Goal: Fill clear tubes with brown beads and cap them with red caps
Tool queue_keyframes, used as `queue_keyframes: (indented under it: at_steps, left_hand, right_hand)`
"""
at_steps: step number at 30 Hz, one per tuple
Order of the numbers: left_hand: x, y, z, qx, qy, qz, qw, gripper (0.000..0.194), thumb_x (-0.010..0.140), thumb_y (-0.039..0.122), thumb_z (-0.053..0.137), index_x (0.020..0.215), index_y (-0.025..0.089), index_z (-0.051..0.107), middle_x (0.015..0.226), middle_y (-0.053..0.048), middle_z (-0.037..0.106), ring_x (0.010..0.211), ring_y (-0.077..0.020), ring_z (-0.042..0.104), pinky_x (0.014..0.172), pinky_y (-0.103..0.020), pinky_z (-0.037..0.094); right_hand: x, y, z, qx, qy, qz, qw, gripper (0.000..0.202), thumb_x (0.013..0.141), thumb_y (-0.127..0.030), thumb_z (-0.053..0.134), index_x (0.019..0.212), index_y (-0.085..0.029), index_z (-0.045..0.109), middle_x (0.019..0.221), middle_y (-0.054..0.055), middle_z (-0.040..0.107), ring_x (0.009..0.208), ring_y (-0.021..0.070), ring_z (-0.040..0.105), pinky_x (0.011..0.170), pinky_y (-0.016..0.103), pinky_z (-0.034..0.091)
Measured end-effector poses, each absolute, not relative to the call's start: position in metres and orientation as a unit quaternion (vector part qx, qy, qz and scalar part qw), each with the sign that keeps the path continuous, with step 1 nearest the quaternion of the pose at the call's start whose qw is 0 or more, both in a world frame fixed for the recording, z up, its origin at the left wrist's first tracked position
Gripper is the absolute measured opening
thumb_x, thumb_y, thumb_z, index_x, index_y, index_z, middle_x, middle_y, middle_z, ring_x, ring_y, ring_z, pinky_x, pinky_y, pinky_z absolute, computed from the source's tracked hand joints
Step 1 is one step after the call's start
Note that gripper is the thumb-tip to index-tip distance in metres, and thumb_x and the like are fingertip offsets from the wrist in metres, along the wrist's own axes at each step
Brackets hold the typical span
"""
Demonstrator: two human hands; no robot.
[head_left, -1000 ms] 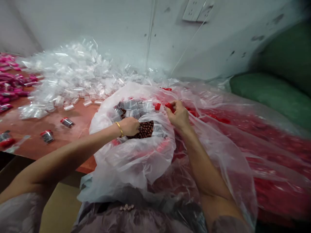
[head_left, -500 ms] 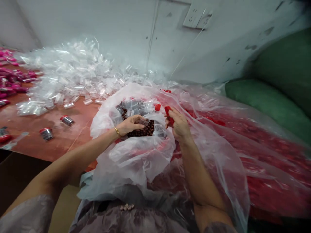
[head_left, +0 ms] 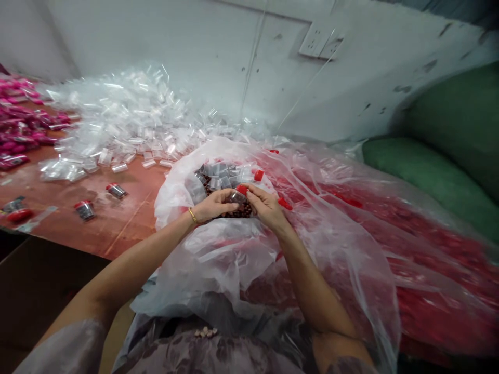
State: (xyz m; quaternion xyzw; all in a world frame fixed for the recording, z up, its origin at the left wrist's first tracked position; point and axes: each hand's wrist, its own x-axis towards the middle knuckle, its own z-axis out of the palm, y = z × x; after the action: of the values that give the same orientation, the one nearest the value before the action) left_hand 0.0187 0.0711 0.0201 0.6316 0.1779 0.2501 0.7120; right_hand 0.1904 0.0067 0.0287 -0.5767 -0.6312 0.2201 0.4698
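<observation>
Over the mouth of a white plastic bag [head_left: 230, 254], my left hand [head_left: 215, 205] is closed on a small clear container [head_left: 236, 197]. My right hand [head_left: 265, 204] pinches a red cap [head_left: 242, 189] at the container's upper right end. Below the hands, dark brown beads [head_left: 245, 211] and several clear containers [head_left: 222, 174] lie inside the bag. One red-capped container [head_left: 258, 175] lies just beyond my right hand, and another red piece [head_left: 285, 203] is on the plastic to its right.
Clear empty containers [head_left: 128, 119] are heaped along the wall. Pink items [head_left: 23, 122] lie far left. Capped containers [head_left: 84, 210] rest on the reddish tabletop [head_left: 128, 218]. Translucent bags of red pieces [head_left: 436, 259] spread right, beside green sacks [head_left: 429, 166].
My right hand has moved left and down, bringing a red cap onto the container in my left hand. The view has shifted slightly.
</observation>
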Motion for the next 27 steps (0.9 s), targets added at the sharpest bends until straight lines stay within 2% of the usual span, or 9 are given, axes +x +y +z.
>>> queue_keyframes:
  at_steps: [3, 7, 11, 14, 16, 19, 21, 23, 27]
  left_hand:
    - [0.020, 0.070, 0.020, 0.660, 0.177, 0.272, 0.678, 0.046, 0.071, 0.050, 0.071, 0.092, 0.012, 0.055, 0.074, 0.002, 0.054, 0.060, -0.0065, 0.041, 0.053, -0.021, 0.031]
    - [0.020, 0.069, 0.016, 0.695, 0.196, 0.321, 0.613, 0.046, 0.070, 0.054, 0.069, 0.083, 0.013, 0.051, 0.070, 0.003, 0.048, 0.064, -0.0079, 0.041, 0.057, -0.021, 0.035]
    - [0.018, 0.071, 0.012, 0.749, 0.179, 0.291, 0.568, 0.044, 0.070, 0.052, 0.069, 0.082, 0.013, 0.052, 0.072, 0.002, 0.048, 0.066, -0.0096, 0.043, 0.059, -0.023, 0.036]
    - [0.019, 0.073, 0.010, 0.782, 0.182, 0.288, 0.522, 0.042, 0.068, 0.049, 0.071, 0.079, 0.013, 0.054, 0.071, 0.002, 0.049, 0.067, -0.0101, 0.042, 0.060, -0.023, 0.036]
    - [0.021, 0.073, 0.009, 0.787, 0.191, 0.285, 0.512, 0.041, 0.066, 0.048, 0.072, 0.081, 0.012, 0.056, 0.071, 0.002, 0.051, 0.067, -0.0105, 0.044, 0.062, -0.023, 0.037]
    - [0.024, 0.073, 0.008, 0.803, 0.199, 0.279, 0.487, 0.040, 0.066, 0.048, 0.071, 0.078, 0.013, 0.057, 0.068, 0.003, 0.051, 0.064, -0.0100, 0.045, 0.061, -0.022, 0.036]
    - [0.024, 0.072, 0.008, 0.830, 0.219, 0.280, 0.429, 0.035, 0.067, 0.045, 0.070, 0.074, 0.013, 0.057, 0.064, 0.004, 0.051, 0.061, -0.0098, 0.045, 0.059, -0.022, 0.033]
    - [0.022, 0.072, 0.008, 0.853, 0.244, 0.284, 0.365, 0.029, 0.068, 0.039, 0.070, 0.074, 0.013, 0.059, 0.064, 0.003, 0.054, 0.061, -0.0108, 0.048, 0.058, -0.022, 0.033]
    - [0.019, 0.071, 0.010, 0.890, 0.263, 0.252, 0.275, 0.032, 0.071, 0.039, 0.069, 0.089, 0.013, 0.064, 0.075, -0.004, 0.066, 0.067, -0.0164, 0.059, 0.063, -0.024, 0.039]
  right_hand:
    - [0.186, 0.003, 0.024, -0.576, -0.678, 0.138, 0.435, 0.043, 0.090, -0.040, 0.043, 0.123, -0.021, 0.063, 0.115, 0.007, 0.068, 0.107, 0.0207, 0.063, 0.097, 0.037, 0.048]
    - [0.182, -0.005, 0.019, -0.587, -0.722, 0.081, 0.358, 0.046, 0.093, -0.035, 0.039, 0.135, -0.023, 0.054, 0.123, 0.009, 0.066, 0.110, 0.0220, 0.063, 0.096, 0.038, 0.049]
    - [0.186, -0.015, 0.022, -0.579, -0.762, 0.040, 0.288, 0.048, 0.091, -0.032, 0.037, 0.133, -0.018, 0.056, 0.105, 0.013, 0.072, 0.092, 0.0250, 0.067, 0.083, 0.039, 0.053]
    - [0.188, -0.019, 0.034, -0.564, -0.776, 0.047, 0.277, 0.048, 0.090, -0.039, 0.037, 0.125, -0.017, 0.062, 0.093, 0.012, 0.074, 0.079, 0.0240, 0.067, 0.073, 0.037, 0.053]
    - [0.186, -0.016, 0.043, -0.569, -0.765, 0.066, 0.295, 0.050, 0.091, -0.049, 0.034, 0.108, -0.020, 0.070, 0.081, 0.008, 0.072, 0.072, 0.0215, 0.065, 0.068, 0.034, 0.051]
    - [0.175, 0.000, 0.049, -0.605, -0.687, 0.104, 0.389, 0.068, 0.091, -0.065, 0.021, 0.086, -0.020, 0.072, 0.063, 0.004, 0.061, 0.063, 0.0170, 0.060, 0.064, 0.030, 0.048]
    - [0.165, 0.016, 0.046, -0.611, -0.629, 0.149, 0.456, 0.076, 0.089, -0.070, 0.014, 0.095, -0.019, 0.070, 0.069, 0.004, 0.060, 0.063, 0.0154, 0.059, 0.063, 0.028, 0.049]
    - [0.159, 0.030, 0.040, -0.601, -0.607, 0.202, 0.480, 0.077, 0.088, -0.072, 0.012, 0.117, -0.021, 0.063, 0.085, 0.005, 0.063, 0.071, 0.0157, 0.061, 0.067, 0.029, 0.051]
    - [0.157, 0.041, 0.032, -0.592, -0.644, 0.242, 0.420, 0.069, 0.090, -0.068, 0.020, 0.138, -0.026, 0.047, 0.113, 0.008, 0.062, 0.103, 0.0212, 0.060, 0.091, 0.039, 0.049]
